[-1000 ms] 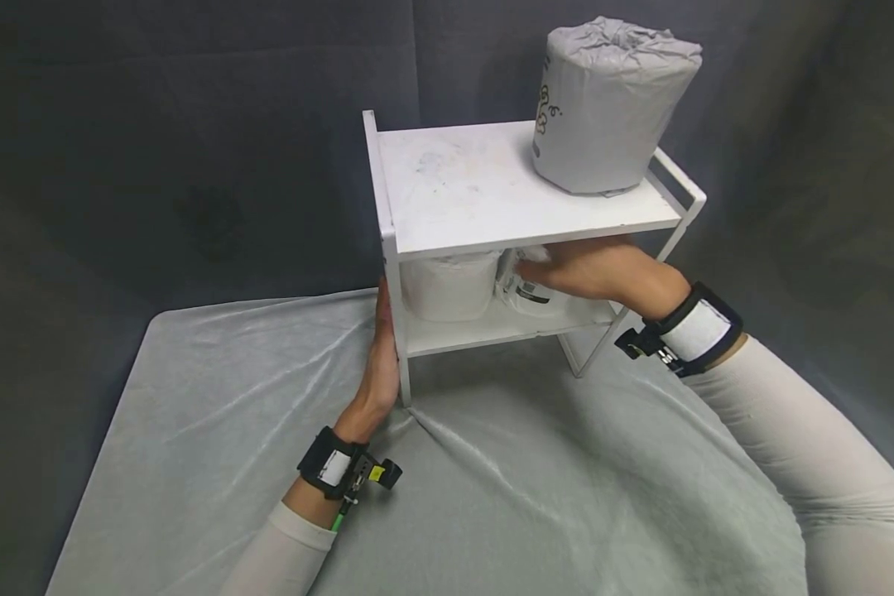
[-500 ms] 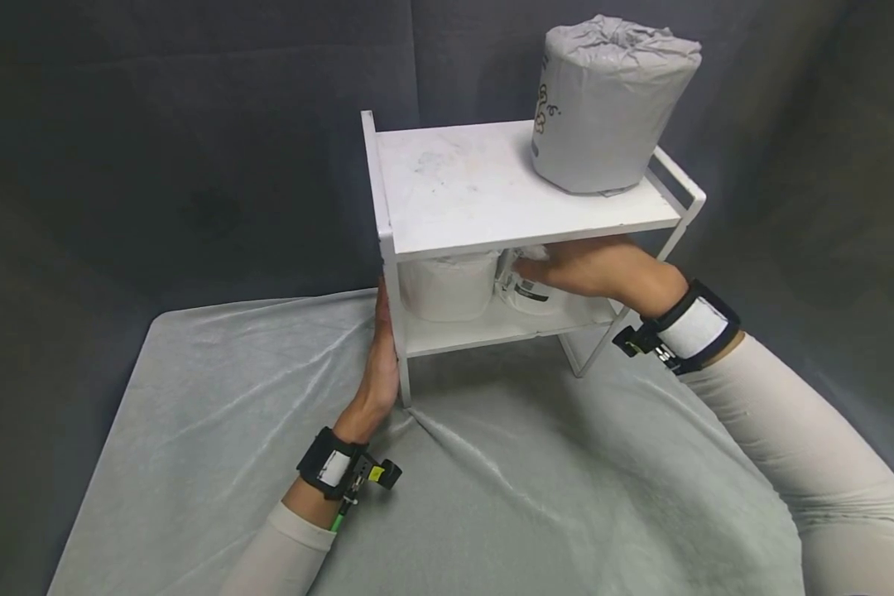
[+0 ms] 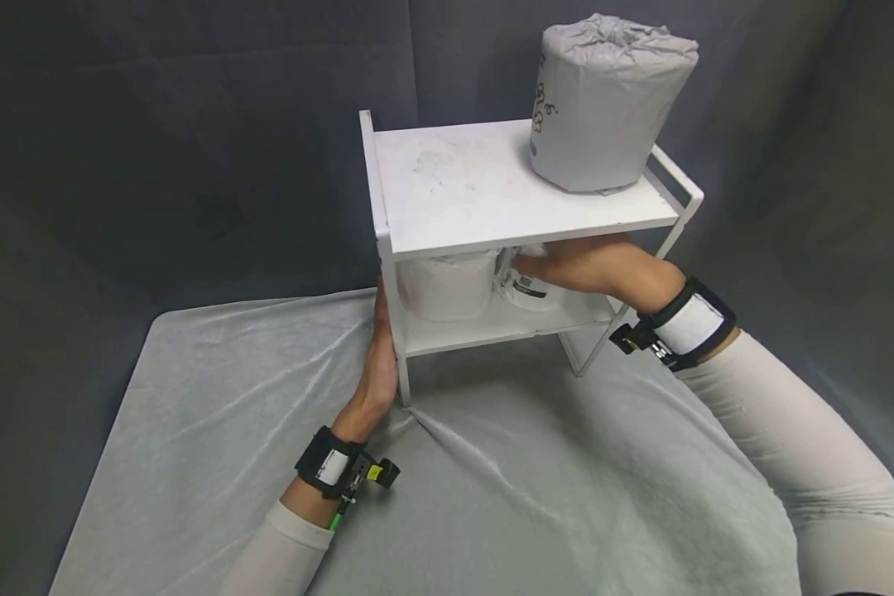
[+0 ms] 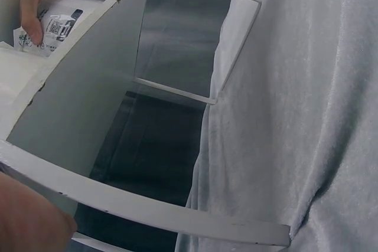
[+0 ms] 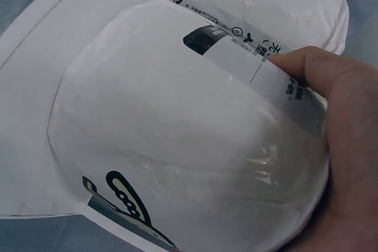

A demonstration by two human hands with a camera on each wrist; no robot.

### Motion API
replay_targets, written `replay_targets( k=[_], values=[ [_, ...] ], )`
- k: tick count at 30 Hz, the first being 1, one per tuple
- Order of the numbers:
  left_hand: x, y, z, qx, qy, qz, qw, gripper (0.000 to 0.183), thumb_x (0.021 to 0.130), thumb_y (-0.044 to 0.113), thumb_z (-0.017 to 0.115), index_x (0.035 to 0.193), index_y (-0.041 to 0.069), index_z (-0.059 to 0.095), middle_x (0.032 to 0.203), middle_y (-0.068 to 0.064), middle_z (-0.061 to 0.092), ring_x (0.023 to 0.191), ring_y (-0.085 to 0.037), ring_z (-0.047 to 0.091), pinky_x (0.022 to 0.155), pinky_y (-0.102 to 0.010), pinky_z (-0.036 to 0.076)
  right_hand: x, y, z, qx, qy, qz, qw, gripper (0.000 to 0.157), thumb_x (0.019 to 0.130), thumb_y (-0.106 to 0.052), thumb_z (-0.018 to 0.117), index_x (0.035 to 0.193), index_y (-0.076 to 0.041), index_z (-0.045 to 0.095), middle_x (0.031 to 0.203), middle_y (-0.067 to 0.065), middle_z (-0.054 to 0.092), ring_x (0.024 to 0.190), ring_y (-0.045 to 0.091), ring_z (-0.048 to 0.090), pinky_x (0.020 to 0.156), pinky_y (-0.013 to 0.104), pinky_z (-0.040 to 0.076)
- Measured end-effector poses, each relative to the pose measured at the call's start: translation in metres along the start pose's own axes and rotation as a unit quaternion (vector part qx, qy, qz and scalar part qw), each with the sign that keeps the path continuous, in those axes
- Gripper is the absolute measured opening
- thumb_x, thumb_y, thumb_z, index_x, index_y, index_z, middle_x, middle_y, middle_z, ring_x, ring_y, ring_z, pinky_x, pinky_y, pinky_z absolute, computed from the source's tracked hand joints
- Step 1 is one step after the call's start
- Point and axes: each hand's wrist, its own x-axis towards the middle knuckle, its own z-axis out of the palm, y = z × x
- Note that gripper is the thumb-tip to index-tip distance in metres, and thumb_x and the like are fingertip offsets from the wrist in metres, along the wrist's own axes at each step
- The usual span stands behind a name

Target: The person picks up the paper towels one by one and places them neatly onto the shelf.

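Note:
A white two-tier rack (image 3: 447, 186) stands on the grey cloth. My left hand (image 3: 377, 372) lies along the outside of its left frame, fingers pointing up and back; part of that hand (image 4: 32, 216) shows low in the left wrist view. Under the top board, my right hand (image 3: 596, 265) grips a white plastic-wrapped paper roll (image 3: 531, 291), which sits on the lower shelf. In the right wrist view, the thumb presses near the printed label of this roll (image 5: 177, 110); the other fingers are hidden. Left of it stands a second wrapped roll (image 3: 450, 285).
A larger-looking wrapped roll (image 3: 607, 108) stands at the right end of the top board, beside the raised side rail (image 3: 678, 178). Wrinkled grey cloth (image 3: 231, 430) covers the table. A dark curtain (image 3: 194, 149) hangs behind.

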Motion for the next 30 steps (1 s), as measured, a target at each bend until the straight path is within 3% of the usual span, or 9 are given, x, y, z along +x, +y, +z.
replay_targets(
  k=[5, 11, 15, 18, 21, 26, 30],
  values=[
    [0.001, 0.0, 0.0, 0.001, -0.003, 0.006, 1.0, 0.059, 0.113, 0.033, -0.001, 0.172, 0.026, -0.006, 0.178, 0.009, -0.006, 0.162, -0.008, -0.006, 0.13, -0.048, -0.004, -0.003, 0.001, 0.0, -0.037, 0.0, -0.01, 0.999, 0.083, 0.095, -0.035, 0.074, 0.166, -0.027, 0.032, 0.172, 0.003, 0.024, 0.155, 0.021, 0.019, 0.129, 0.048, 0.008],
    [0.002, -0.001, -0.001, 0.009, -0.005, 0.019, 0.9998, 0.06, 0.114, 0.037, -0.001, 0.172, 0.022, -0.003, 0.178, 0.005, -0.004, 0.164, -0.017, -0.006, 0.13, -0.047, -0.003, -0.009, 0.004, 0.001, -0.058, 0.028, -0.035, 0.997, 0.086, 0.093, -0.036, 0.079, 0.165, -0.024, 0.033, 0.172, 0.007, 0.023, 0.156, 0.024, 0.018, 0.13, 0.047, 0.006],
    [0.002, -0.002, -0.003, 0.012, -0.005, 0.021, 0.9997, 0.06, 0.114, 0.036, 0.0, 0.172, 0.023, -0.002, 0.178, 0.006, -0.004, 0.164, -0.016, -0.006, 0.13, -0.046, -0.003, -0.012, 0.005, 0.001, -0.074, 0.033, -0.043, 0.996, 0.091, 0.093, -0.039, 0.08, 0.167, -0.024, 0.03, 0.175, 0.008, 0.018, 0.158, 0.025, 0.015, 0.13, 0.046, 0.003],
    [0.001, -0.002, -0.004, 0.014, -0.007, 0.019, 0.9997, 0.059, 0.114, 0.035, 0.0, 0.172, 0.021, -0.003, 0.178, 0.005, -0.004, 0.164, -0.016, -0.006, 0.13, -0.046, -0.003, -0.015, 0.005, 0.003, -0.061, 0.031, -0.028, 0.997, 0.091, 0.093, -0.039, 0.081, 0.167, -0.022, 0.031, 0.172, 0.01, 0.023, 0.154, 0.027, 0.023, 0.129, 0.049, 0.009],
    [-0.001, -0.002, -0.007, 0.017, -0.006, 0.01, 0.9998, 0.06, 0.114, 0.038, 0.001, 0.172, 0.019, -0.001, 0.178, 0.004, -0.003, 0.164, -0.018, -0.005, 0.13, -0.046, -0.001, -0.02, 0.004, 0.004, -0.043, 0.037, -0.02, 0.998, 0.089, 0.092, -0.036, 0.083, 0.165, -0.018, 0.035, 0.159, 0.014, 0.04, 0.138, 0.029, 0.039, 0.121, 0.051, 0.026],
    [-0.003, 0.003, -0.016, 0.016, -0.005, -0.005, 0.9998, 0.064, 0.114, 0.043, 0.004, 0.172, 0.016, 0.004, 0.178, 0.004, 0.003, 0.164, -0.014, 0.001, 0.131, -0.044, 0.003, -0.032, 0.002, 0.005, -0.062, 0.05, -0.032, 0.996, 0.082, 0.094, -0.035, 0.08, 0.16, -0.006, 0.041, 0.15, 0.019, 0.048, 0.13, 0.032, 0.047, 0.111, 0.054, 0.04],
    [-0.007, 0.009, -0.024, 0.026, -0.009, -0.042, 0.9988, 0.064, 0.116, 0.044, 0.008, 0.171, 0.012, 0.01, 0.178, 0.0, 0.009, 0.164, -0.016, 0.005, 0.131, -0.044, 0.006, -0.042, -0.001, 0.003, -0.078, 0.052, -0.022, 0.995, 0.074, 0.095, -0.038, 0.08, 0.154, -0.007, 0.05, 0.143, 0.016, 0.054, 0.123, 0.03, 0.054, 0.102, 0.056, 0.048]
  ],
)
